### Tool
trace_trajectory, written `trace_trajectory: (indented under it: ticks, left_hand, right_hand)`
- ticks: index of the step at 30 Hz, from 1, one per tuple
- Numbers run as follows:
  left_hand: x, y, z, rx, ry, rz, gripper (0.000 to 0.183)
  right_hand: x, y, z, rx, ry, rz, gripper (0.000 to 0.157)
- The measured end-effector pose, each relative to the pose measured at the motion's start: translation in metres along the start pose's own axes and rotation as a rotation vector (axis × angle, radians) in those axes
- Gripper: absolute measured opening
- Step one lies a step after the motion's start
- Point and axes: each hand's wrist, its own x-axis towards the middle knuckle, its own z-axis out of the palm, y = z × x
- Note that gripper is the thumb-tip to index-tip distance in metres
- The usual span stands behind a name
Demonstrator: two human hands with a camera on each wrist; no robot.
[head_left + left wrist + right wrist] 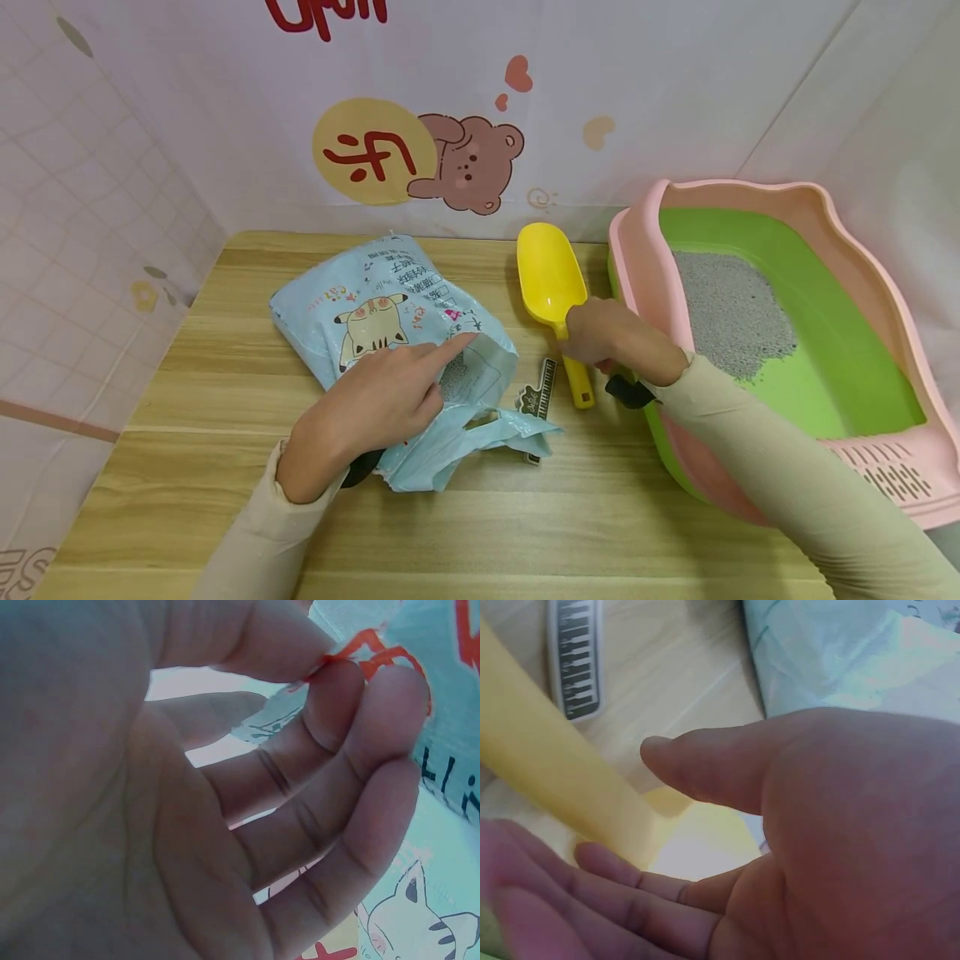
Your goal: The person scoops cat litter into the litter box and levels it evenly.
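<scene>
A light blue cat litter bag [390, 283] with a cartoon cat lies on the wooden table, its torn mouth facing right and grey litter [453, 379] showing inside. My left hand [378, 400] is over that mouth; in the left wrist view its thumb and fingers pinch the plastic edge [382, 651]. To the right lies a yellow scoop [550, 271], bowl away from me. My right hand [611, 333] is at the scoop's handle [555, 750]. In the right wrist view the thumb [705, 761] stands apart from the handle and the fingers are loosely extended beside it.
A green litter box with a pink rim [652, 275] stands at the right, grey litter [735, 312] heaped at its far left inside. Between bag and scoop lies a slim piano-key-patterned object [546, 387], partly under the bag's flap. A printed cloth [660, 92] hangs behind the table.
</scene>
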Motion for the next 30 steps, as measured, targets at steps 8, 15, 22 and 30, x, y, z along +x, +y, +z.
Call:
trace_trajectory:
  ticks: [8, 15, 22, 30]
  left_hand:
    - [0.0, 0.0, 0.0, 0.0, 0.002, 0.004, 0.068]
    - [0.0, 0.001, -0.001, -0.002, -0.004, 0.001, 0.068]
    - [0.0, 0.001, -0.001, -0.009, -0.023, -0.021, 0.068]
    - [-0.001, 0.001, -0.002, 0.014, -0.004, 0.003, 0.07]
  right_hand:
    - [-0.014, 0.001, -0.012, 0.041, 0.078, -0.073, 0.045]
    - [-0.022, 0.006, -0.017, 0.093, 0.198, -0.202, 0.033]
    - [-0.028, 0.003, -0.015, 0.148, 0.386, -0.356, 0.024]
    - [-0.038, -0.016, -0.003, 0.198, 0.527, -0.537, 0.02]
